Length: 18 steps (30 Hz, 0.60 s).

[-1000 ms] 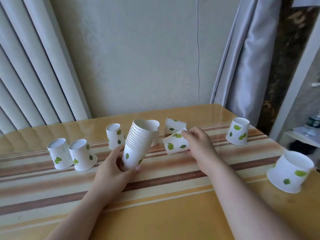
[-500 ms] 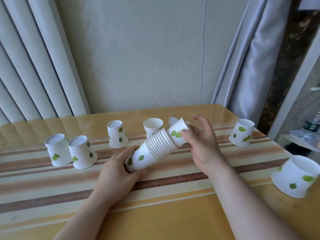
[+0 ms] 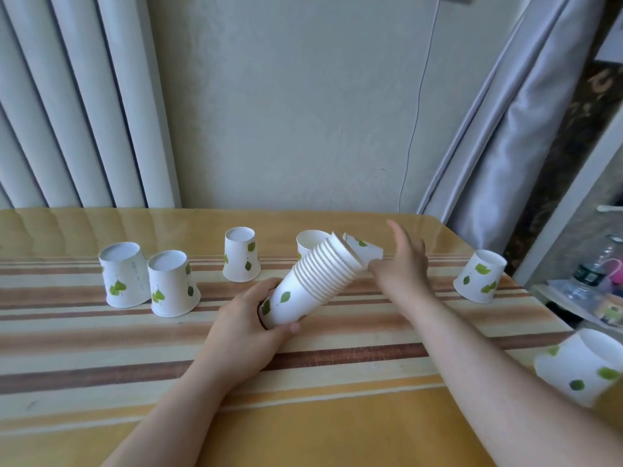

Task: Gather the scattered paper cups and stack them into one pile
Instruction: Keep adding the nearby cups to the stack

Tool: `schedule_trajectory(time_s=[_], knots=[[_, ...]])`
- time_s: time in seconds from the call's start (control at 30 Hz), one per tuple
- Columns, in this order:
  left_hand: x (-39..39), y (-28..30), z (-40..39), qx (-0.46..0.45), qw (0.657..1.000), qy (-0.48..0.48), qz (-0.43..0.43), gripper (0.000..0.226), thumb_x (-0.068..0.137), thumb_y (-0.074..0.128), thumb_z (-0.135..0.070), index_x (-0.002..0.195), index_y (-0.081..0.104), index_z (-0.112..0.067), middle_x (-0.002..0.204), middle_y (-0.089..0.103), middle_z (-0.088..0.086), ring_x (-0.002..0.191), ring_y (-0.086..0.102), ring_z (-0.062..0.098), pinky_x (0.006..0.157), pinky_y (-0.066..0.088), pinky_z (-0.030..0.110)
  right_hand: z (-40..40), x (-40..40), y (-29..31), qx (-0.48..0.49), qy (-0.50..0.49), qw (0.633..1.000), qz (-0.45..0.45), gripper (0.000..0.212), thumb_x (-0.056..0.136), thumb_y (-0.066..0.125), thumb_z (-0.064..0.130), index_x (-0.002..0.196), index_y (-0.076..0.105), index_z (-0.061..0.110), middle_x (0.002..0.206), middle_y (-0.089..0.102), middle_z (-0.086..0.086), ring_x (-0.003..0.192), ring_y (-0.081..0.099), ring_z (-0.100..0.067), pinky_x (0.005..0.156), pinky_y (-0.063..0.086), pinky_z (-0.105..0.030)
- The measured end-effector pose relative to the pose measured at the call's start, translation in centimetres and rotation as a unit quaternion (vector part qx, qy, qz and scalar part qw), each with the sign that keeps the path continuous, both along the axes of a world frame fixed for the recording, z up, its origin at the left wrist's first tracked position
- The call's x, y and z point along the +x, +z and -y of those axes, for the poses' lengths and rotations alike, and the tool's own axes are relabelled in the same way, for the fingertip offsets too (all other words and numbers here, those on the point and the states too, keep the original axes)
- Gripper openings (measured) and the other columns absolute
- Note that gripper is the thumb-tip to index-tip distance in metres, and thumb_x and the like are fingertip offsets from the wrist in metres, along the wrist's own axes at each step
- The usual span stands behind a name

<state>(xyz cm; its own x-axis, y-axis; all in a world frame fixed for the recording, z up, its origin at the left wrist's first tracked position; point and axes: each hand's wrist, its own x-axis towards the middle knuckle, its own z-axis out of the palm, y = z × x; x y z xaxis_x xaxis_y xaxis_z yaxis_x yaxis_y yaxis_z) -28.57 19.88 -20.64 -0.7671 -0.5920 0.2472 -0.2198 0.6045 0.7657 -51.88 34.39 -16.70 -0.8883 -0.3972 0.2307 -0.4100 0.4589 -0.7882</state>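
A person's left hand (image 3: 249, 318) grips the base of a stack of paper cups (image 3: 310, 284) at the centre of the frame, the stack tilted toward the upper right with its open rims pointing away. The right hand (image 3: 401, 267), fingers spread and holding nothing, sits just right of the stack's mouth. Behind the stack, a cup on its side (image 3: 365, 251) lies partly hidden, beside an upright cup (image 3: 308, 242). On the striped table (image 3: 101, 348), two upside-down cups (image 3: 148, 284) stand touching at left, a third (image 3: 241, 254) near them toward centre. Another upside-down cup (image 3: 480, 276) stands at right, and one more (image 3: 580, 370) lies tipped at the lower right edge.
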Motion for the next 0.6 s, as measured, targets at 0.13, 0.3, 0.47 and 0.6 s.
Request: schedule_trajectory(time_s=[0.13,0.3,0.47,0.6], knots=[[0.2,-0.2,0.6,0.047,0.999,-0.018,-0.011,0.052,0.084,0.082,-0.035,0.114,0.053,-0.066,0.104,0.069,-0.034,0.101,0.060,-0.011,0.083,0.047,0.019,2.8,-1.3,0.7,0.273,0.096,0.954,-0.076,0.097,0.097,0.063,0.024,0.169,0.008,0.056,0.181,0.010,0.003,0.161,0.015,-0.042,0.125,0.034,-0.056],[0.3,-0.1,0.5,0.051,0.998,-0.023,-0.001,0.051,0.083,0.082,-0.035,0.126,0.058,-0.049,0.102,0.070,-0.030,0.096,0.062,-0.005,0.078,0.047,0.023,2.8,-1.7,-1.6,0.271,0.068,0.946,-0.164,0.063,0.096,0.070,0.033,0.149,0.041,0.051,0.152,0.057,0.008,0.139,0.047,-0.036,0.105,0.046,-0.055],[0.2,0.1,-0.1,0.037,0.999,-0.004,0.000,0.055,0.078,0.084,-0.038,0.126,0.058,-0.045,0.105,0.070,-0.024,0.097,0.063,0.002,0.078,0.051,0.030,1.6,0.0,-1.8,-0.281,-0.136,0.939,0.147,0.068,0.091,0.083,0.030,0.149,0.047,0.033,0.132,0.070,-0.001,0.111,0.072,-0.029,0.095,0.064,-0.050],[-0.1,-0.1,-0.5,-0.007,1.000,0.029,0.002,0.057,0.076,0.083,-0.040,0.126,0.056,-0.043,0.107,0.068,-0.024,0.101,0.060,0.008,0.076,0.044,0.028,0.2,2.2,-0.3,-0.540,-0.047,0.745,0.388,0.038,0.101,0.075,0.047,0.132,0.067,0.026,0.128,0.078,-0.002,0.118,0.075,-0.027,0.087,0.062,-0.040]])
